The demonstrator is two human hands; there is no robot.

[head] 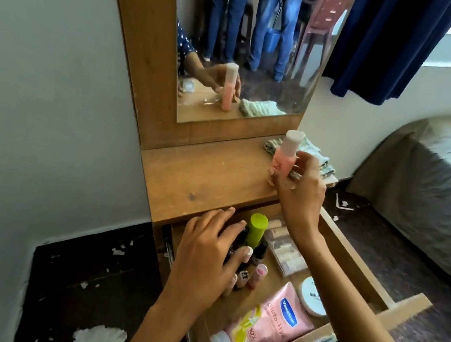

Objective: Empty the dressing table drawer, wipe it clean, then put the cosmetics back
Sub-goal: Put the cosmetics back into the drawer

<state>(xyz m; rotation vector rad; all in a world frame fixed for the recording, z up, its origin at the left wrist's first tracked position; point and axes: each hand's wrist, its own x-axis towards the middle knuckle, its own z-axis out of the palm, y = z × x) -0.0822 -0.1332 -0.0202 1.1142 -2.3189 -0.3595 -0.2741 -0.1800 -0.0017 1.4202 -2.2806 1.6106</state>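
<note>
Gripping a smooth pink cylindrical bottle [283, 159], right hand [298, 195] above wooden drawer [359, 253].

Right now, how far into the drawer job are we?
Early, still emptying. Done: drawer pulled open. In hand: right hand sets pink bottle on the tabletop; left hand grips dark bottles in the drawer. Left: green-capped bottle, Vaseline tube, white jar, wiping with cloth, restocking.
</note>
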